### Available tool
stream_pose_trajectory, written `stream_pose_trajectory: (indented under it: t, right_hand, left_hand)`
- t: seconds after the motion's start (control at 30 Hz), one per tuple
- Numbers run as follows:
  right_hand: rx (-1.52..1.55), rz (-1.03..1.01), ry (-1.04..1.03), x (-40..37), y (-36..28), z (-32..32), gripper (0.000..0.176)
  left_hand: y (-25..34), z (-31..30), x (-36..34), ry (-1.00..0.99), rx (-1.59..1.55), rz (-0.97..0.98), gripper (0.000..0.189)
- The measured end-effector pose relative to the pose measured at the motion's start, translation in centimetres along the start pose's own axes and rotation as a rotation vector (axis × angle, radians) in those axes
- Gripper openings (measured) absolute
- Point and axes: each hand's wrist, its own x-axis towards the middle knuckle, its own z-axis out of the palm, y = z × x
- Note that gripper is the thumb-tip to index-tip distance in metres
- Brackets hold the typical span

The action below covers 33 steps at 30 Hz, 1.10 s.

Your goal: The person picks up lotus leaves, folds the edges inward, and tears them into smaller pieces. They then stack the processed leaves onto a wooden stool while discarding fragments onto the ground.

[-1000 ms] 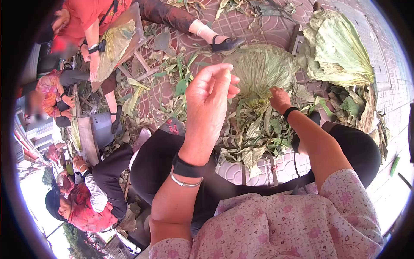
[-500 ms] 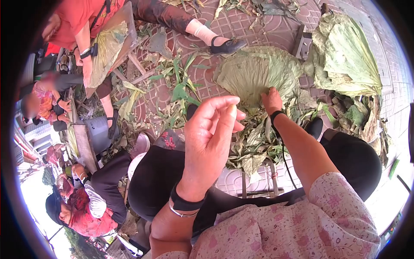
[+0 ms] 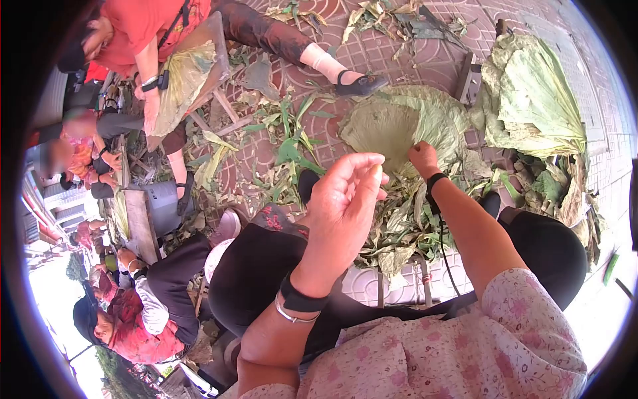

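My left hand (image 3: 342,209) is raised in the middle of the view, thumb and fingers pressed together; whether anything small is between them is hidden. Further out, my right hand (image 3: 423,160) is closed at the near edge of a broad, pale green dried leaf bundle (image 3: 399,120) spread like a fan. What its fingers hold cannot be made out. Beneath and nearer me lies a heap of shredded leaves (image 3: 405,223). Black bands circle both wrists, and a dark cord hangs from the right one.
A second leaf stack (image 3: 531,93) stands at the right. Loose leaves (image 3: 289,149) litter the paving. A co-worker in red (image 3: 149,33) holds leaves on a board at upper left; another person (image 3: 139,326) sits at lower left. My knees flank the heap.
The whole view has shifted slightly, with most things now lower and further right. My left hand stays pinched and raised. My right hand has moved a little relative to the leaf bundle.
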Motion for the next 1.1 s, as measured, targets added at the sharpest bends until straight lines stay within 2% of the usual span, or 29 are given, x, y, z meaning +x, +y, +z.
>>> stream_pose_trajectory:
  t: [0.03, 0.07, 0.2, 0.27, 0.37, 0.4, 0.43, 0.5, 0.6, 0.7, 0.73, 0.8, 0.87, 0.97, 1.0, 1.1]
  right_hand:
    - [0.092, 0.023, -0.013, -0.3, -0.4, -0.1, 0.019]
    - [0.315, 0.100, -0.086, -0.4, -0.7, -0.4, 0.014]
    - [0.016, -0.367, -0.024, -3.2, -4.6, -2.7, 0.013]
    - [-0.091, -0.484, -0.121, -5.0, -7.4, -4.5, 0.010]
    - [-0.186, -0.644, -0.255, -7.7, -11.9, -8.1, 0.008]
    - [-0.182, -0.716, -0.297, -8.4, -13.2, -9.4, 0.008]
    - [-0.178, -0.791, -0.338, -9.2, -14.9, -10.9, 0.008]
    - [-0.199, -0.883, -0.372, -11.5, -17.6, -14.4, 0.007]
    - [-0.185, -1.027, -0.388, -15.5, -21.0, -20.5, 0.005]
    - [-0.238, -1.112, -0.364, -19.4, -22.7, -24.8, 0.008]
    - [-0.218, -1.107, -0.353, -20.4, -22.9, -25.6, 0.008]
    - [-0.180, -1.081, -0.333, -21.8, -22.7, -26.6, 0.008]
    - [-0.172, -1.087, -0.305, -22.0, -21.7, -26.7, 0.009]
    - [-0.226, -1.197, -0.311, -22.6, -21.8, -26.5, 0.012]
    - [-0.260, -1.250, -0.304, -22.6, -21.8, -26.3, 0.013]
    - [-0.264, -1.316, -0.340, -22.8, -22.2, -26.3, 0.015]
  left_hand:
    - [-0.2, 0.0, 0.1, 0.007, 0.001, 0.009, 0.020]
    - [-0.5, -0.1, 0.2, 0.002, -0.014, 0.007, 0.021]
    - [-3.5, -0.5, 0.9, 0.013, 0.023, -0.004, 0.024]
    - [-4.8, -0.7, 1.4, 0.013, 0.147, -0.011, 0.027]
    - [-5.5, -0.4, 1.6, 0.082, 0.494, 0.132, 0.040]
    - [-5.7, -0.5, 1.6, 0.154, 0.660, 0.337, 0.049]
    - [-4.7, -0.6, 1.3, 0.159, 0.751, 0.400, 0.055]
    - [-4.3, -0.8, 1.4, 0.239, 0.771, 0.454, 0.062]
    - [-3.5, -1.5, 2.1, 0.482, 0.902, 0.533, 0.070]
    - [-1.0, -2.8, 1.8, 0.242, 0.760, 0.041, 0.076]
    - [-1.3, -3.0, 2.0, 0.126, 0.628, -0.001, 0.080]
    - [-1.6, -2.8, 2.2, -0.048, 0.457, -0.146, 0.075]
    - [-1.5, -1.8, 1.5, -0.131, 0.223, -0.064, 0.080]
    - [-4.5, -1.2, 2.7, 0.164, 0.538, 0.017, 0.087]
    - [-3.9, -1.4, 2.7, 0.129, 0.433, -0.021, 0.093]
    - [-2.7, -1.6, 3.3, 0.007, 0.351, -0.141, 0.088]
